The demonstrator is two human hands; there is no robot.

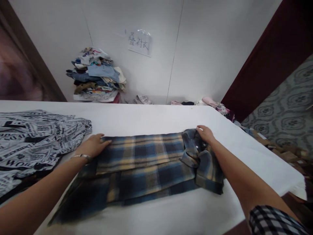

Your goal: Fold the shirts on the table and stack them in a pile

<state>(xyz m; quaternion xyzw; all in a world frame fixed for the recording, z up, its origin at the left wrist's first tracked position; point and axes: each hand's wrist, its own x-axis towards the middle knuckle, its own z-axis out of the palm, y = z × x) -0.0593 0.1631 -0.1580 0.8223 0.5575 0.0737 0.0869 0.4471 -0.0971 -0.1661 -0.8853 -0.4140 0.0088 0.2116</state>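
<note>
A plaid shirt in dark blue, tan and grey lies lengthwise across the white table, partly folded over along its length. Its collar, with pale buttons, is at the right end, and a cuffed sleeve hangs out beside it. My left hand, a bracelet at its wrist, grips the far left corner of the folded cloth between thumb and fingers. At the other end, my right hand pinches the fabric by the collar. One sleeve stretches toward the near left edge, somewhat blurred. Parts of both hands' fingertips are hidden by the cloth.
Left of the shirt lies a newspaper-print garment on the white table. A tall stack of folded clothes stands against the wall at the back. Small garments lie along the back right edge, and brown packages sit below on the right.
</note>
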